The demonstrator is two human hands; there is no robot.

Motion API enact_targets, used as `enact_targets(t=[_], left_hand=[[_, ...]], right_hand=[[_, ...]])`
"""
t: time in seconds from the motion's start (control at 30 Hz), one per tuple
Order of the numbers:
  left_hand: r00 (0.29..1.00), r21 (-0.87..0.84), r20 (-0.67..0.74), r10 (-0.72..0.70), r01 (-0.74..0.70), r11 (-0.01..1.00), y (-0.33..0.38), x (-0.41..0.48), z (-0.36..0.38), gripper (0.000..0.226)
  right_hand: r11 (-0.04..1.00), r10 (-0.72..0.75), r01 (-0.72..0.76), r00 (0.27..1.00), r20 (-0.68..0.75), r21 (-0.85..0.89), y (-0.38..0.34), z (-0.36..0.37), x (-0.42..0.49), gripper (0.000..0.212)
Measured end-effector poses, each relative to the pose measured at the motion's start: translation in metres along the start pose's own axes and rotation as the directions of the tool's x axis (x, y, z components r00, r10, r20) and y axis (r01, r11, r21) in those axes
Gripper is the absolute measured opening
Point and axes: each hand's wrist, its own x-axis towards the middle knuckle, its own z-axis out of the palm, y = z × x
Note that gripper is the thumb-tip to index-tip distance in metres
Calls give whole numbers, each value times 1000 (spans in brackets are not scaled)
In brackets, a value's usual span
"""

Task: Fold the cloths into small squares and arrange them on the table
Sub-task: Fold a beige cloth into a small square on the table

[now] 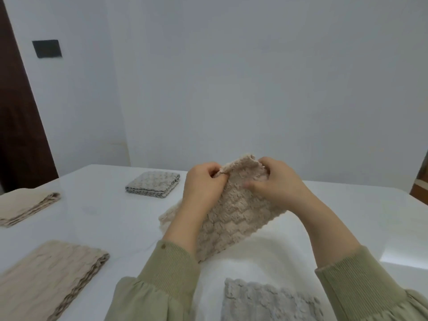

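A beige textured cloth [228,213] hangs above the white table [115,218], held up by both hands. My left hand [201,184] pinches its upper left corner. My right hand [275,181] grips the upper right edge, thumb on the front. The cloth's lower part drapes between my forearms and looks doubled over. A grey cloth folded into a small square [154,184] lies on the table behind and to the left. A grey unfolded cloth [266,300] lies flat at the near edge, between my sleeves.
Two folded beige cloths lie on the left of the table, one far [27,206] and one near [51,276]. A pale wall stands just behind the table. A dark door is at the far left.
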Motion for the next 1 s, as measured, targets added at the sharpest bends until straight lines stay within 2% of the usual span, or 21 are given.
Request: enact_targets(t=[0.07,0.2,0.3,0.4,0.53,0.67,0.9,1.0], left_hand=[[995,-49,-97,-35,31,998,-5,2,-3,17],[975,-197,-197,-101,62,978,-9,2,-7,16],[971,-209,-215,-102,56,976,-11,2,-7,13],[976,-204,-181,-118,80,976,-13,5,-9,9],[982,-242,-167,-93,50,969,-8,5,-13,4],[981,-386,-166,-96,25,922,7,4,-17,7],[991,-573,-108,-78,2,819,29,-2,-27,7],[991,-581,-118,-65,-15,814,32,-1,-30,6]], right_hand=[[998,63,-65,996,57,25,10,-1,3,15],[955,179,-191,981,72,227,31,5,6,18],[908,268,-272,962,58,318,39,11,8,14],[794,309,-277,950,34,541,34,14,10,10],[646,277,-109,956,-99,755,14,11,9,14],[561,185,82,957,-222,823,-1,-1,4,12],[589,26,317,912,-410,744,-17,-16,-4,17],[580,-1,393,876,-482,714,-22,-22,-8,21]])
